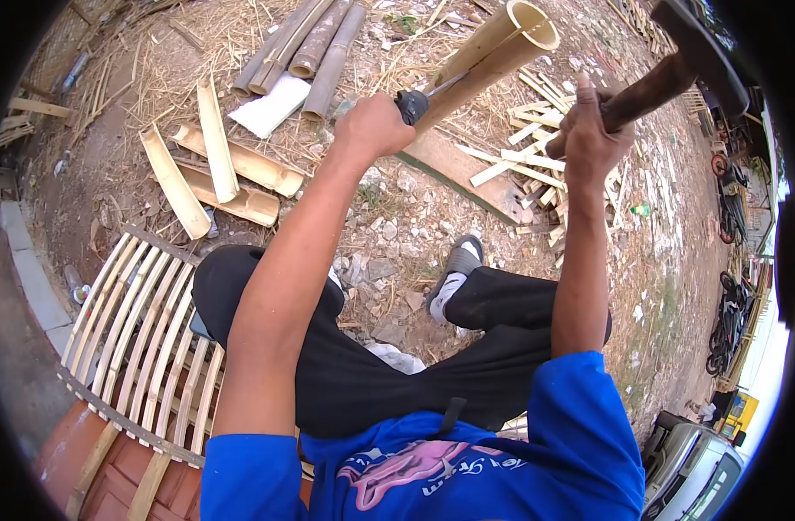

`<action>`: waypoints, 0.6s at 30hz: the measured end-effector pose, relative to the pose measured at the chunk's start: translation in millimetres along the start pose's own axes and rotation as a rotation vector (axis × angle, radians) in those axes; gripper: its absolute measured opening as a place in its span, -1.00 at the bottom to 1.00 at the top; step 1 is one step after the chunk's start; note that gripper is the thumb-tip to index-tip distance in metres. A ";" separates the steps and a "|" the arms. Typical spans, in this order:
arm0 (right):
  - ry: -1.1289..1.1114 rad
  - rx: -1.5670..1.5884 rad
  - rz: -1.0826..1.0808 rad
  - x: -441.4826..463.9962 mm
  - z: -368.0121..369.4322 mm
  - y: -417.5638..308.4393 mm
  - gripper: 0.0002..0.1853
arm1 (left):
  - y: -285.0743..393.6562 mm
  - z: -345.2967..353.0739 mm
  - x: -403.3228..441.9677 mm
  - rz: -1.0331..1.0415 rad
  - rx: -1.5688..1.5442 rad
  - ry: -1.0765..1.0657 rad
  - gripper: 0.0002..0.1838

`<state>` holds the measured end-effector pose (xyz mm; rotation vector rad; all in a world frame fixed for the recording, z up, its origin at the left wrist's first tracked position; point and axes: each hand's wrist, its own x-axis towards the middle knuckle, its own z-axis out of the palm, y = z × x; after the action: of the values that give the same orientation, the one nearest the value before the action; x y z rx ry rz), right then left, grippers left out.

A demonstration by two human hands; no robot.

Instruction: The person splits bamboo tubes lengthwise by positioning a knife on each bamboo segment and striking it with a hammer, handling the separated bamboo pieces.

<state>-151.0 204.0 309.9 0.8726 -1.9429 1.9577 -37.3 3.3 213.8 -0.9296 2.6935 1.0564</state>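
Note:
My left hand [376,126] is closed around the black handle of a knife [412,106]. Its blade lies against the side of an upright, slightly tilted bamboo pole [489,61], along a dark line that looks like a split running up to the rim. How deep the blade sits, I cannot tell. Raised on the right, my right hand [593,130] grips the wooden handle of a hammer [653,87], thumb pointing up. The hammer's dark metal head is above and to the right of the pole, apart from it. A wooden plank [467,178] lies by the pole's lower end.
Split bamboo halves [211,178] lie on the left, with whole bamboo poles [306,48] behind them. Thin bamboo strips [545,156] are piled right of the plank. A slatted bamboo seat [146,339] is beside my leg. Motorbikes [729,321] and a vehicle [693,469] stand far right.

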 end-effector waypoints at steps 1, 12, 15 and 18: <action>0.061 -0.052 0.118 -18.1 6.2 19.4 -0.77 | -2.0 1.4 -1.1 -0.009 -0.004 0.000 -0.61; -0.439 -0.735 0.465 -63.7 -36.5 81.6 -0.59 | -11.1 10.4 16.2 0.031 -0.032 0.059 -0.59; -0.303 -0.568 0.380 -13.0 -21.5 13.4 -0.63 | -7.2 9.4 15.6 0.004 -0.028 0.008 -0.61; -0.137 -0.221 0.100 23.8 -11.1 -29.3 -0.80 | -4.4 9.3 13.1 0.019 0.011 0.000 -0.63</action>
<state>-155.9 211.6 348.2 0.8848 -2.2697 1.7304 -46.5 0.2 200.3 -0.9039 2.7102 1.0446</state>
